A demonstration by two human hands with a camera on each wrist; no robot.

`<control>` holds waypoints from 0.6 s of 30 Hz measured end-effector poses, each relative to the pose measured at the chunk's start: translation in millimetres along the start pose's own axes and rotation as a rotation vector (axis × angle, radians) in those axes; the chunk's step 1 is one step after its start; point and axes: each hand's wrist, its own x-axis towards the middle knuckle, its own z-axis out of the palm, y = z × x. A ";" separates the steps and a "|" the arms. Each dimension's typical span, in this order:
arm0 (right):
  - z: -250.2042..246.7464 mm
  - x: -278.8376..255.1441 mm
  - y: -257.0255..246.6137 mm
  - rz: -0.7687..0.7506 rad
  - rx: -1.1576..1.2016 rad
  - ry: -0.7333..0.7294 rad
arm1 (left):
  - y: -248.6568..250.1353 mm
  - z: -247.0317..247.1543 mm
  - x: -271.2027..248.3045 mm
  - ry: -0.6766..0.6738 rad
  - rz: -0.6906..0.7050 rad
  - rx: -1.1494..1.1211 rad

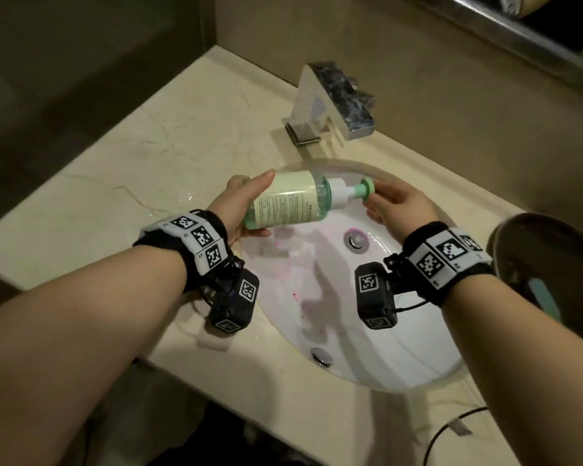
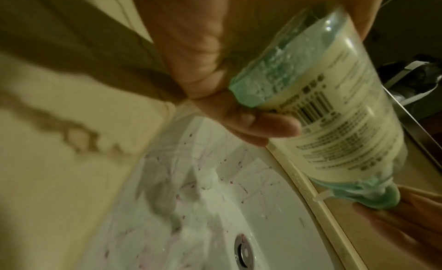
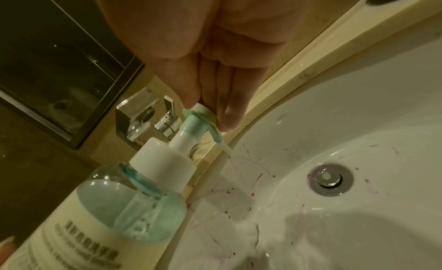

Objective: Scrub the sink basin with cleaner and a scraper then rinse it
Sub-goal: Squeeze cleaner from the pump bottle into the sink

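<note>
Dim, warm yellowish light falls from above. The white sink basin is the brightest surface, crossed by soft grey arm shadows; the chrome faucet glints. The left wrist view is heavily motion-blurred, the right wrist view slightly soft.

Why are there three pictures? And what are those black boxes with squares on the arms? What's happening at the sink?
There is no machine here, just a person's two bare hands. The black boxes are little cameras strapped to each wrist. The big picture comes from a camera worn on the head, looking down. The other two come from the wrist cameras, looking along the hands.

The left hand grips a pump bottle of green cleaner, tipped sideways over the white sink basin. The right hand presses its straight fingers on the pump head, and a thin stream comes out of the nozzle. The basin has pink stains to scrub away. Behind it, a shiny faucet stands on the beige countertop.
</note>
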 end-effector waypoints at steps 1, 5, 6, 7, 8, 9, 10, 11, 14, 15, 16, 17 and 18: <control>-4.5 -2.7 2.0 -0.002 -0.013 0.008 | -2.2 4.0 -3.4 0.000 -0.009 -0.010; -23.5 -9.7 -1.7 -0.071 -0.089 0.056 | -4.9 19.9 -15.6 -0.063 -0.009 -0.005; -27.6 -11.2 -4.0 -0.088 -0.110 0.061 | -5.3 23.5 -18.4 -0.077 -0.011 0.000; -31.4 -13.7 -6.6 -0.102 -0.125 0.064 | -5.4 26.7 -21.2 -0.081 -0.020 -0.003; -35.0 -15.5 -8.5 -0.117 -0.141 0.066 | -6.2 29.5 -22.8 -0.080 -0.029 -0.010; -38.2 -17.1 -9.7 -0.135 -0.168 0.069 | -7.6 32.4 -24.6 -0.076 -0.035 -0.018; -41.4 -18.9 -10.7 -0.154 -0.208 0.072 | -10.1 34.8 -25.7 -0.071 -0.037 -0.025; -44.7 -21.4 -11.0 -0.168 -0.257 0.074 | -12.1 38.1 -28.1 -0.070 -0.040 -0.036; -53.5 -28.8 -11.9 -0.218 -0.370 0.089 | -18.2 49.1 -34.2 -0.066 -0.013 -0.105; -55.9 -31.1 -12.9 -0.235 -0.379 0.104 | -20.0 53.3 -35.8 -0.069 0.007 -0.140; -58.1 -32.7 -13.1 -0.250 -0.371 0.124 | -21.5 57.5 -36.0 -0.075 0.023 -0.178; -59.7 -33.7 -14.2 -0.264 -0.355 0.143 | -22.5 61.7 -36.6 -0.081 0.032 -0.218; -61.1 -34.1 -15.4 -0.281 -0.338 0.159 | -22.9 65.9 -37.0 -0.085 0.033 -0.246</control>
